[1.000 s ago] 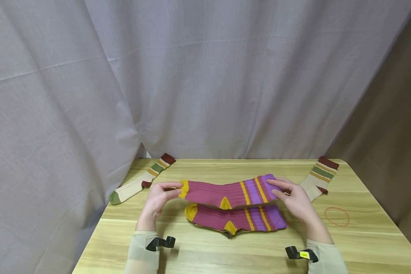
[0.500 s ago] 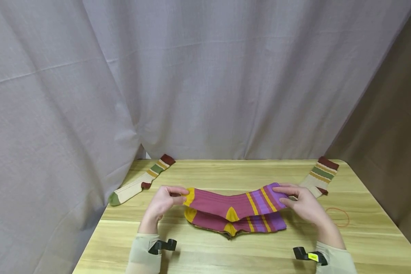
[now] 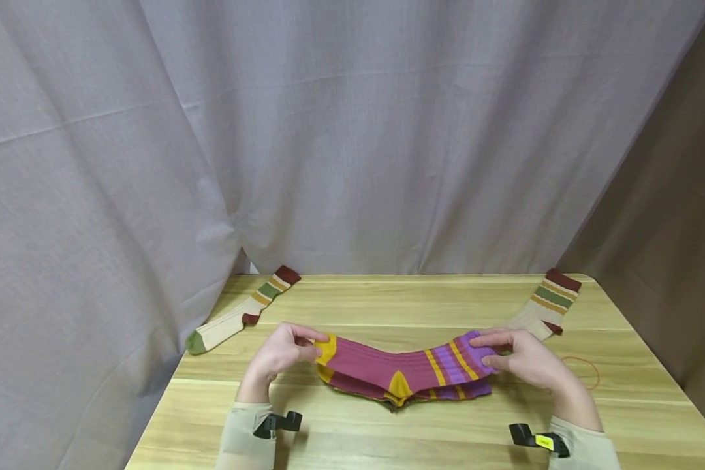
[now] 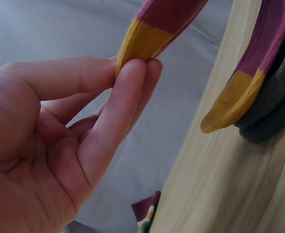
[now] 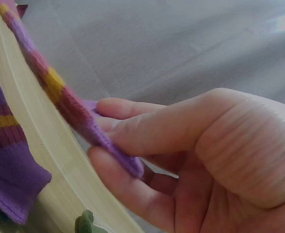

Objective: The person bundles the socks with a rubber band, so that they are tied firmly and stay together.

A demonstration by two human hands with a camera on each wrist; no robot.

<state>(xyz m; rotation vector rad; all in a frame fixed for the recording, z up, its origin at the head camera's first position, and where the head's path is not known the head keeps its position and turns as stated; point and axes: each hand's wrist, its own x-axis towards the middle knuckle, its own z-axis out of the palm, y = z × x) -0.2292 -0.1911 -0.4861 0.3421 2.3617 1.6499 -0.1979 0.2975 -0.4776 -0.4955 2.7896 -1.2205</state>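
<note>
From here I see the L hand (image 3: pixel 282 354) pinching the yellow toe of the held sock (image 3: pixel 376 365) & the R hand (image 3: pixel 527 357) pinching its purple top, both ends up over the low sock (image 4: pixel 232 97), its look-alike on the counter (image 3: pixel 352 440); can't tell if the middles touch. Dark gray knit (image 4: pixel 266 109) pokes out under the low sock. A cream sock w/ green toe (image 3: pixel 247 309) lies back & left of it, a 2nd cream sock (image 3: pixel 552 297) back & right, & a thin red ring (image 3: pixel 598 375) to the right.
</note>
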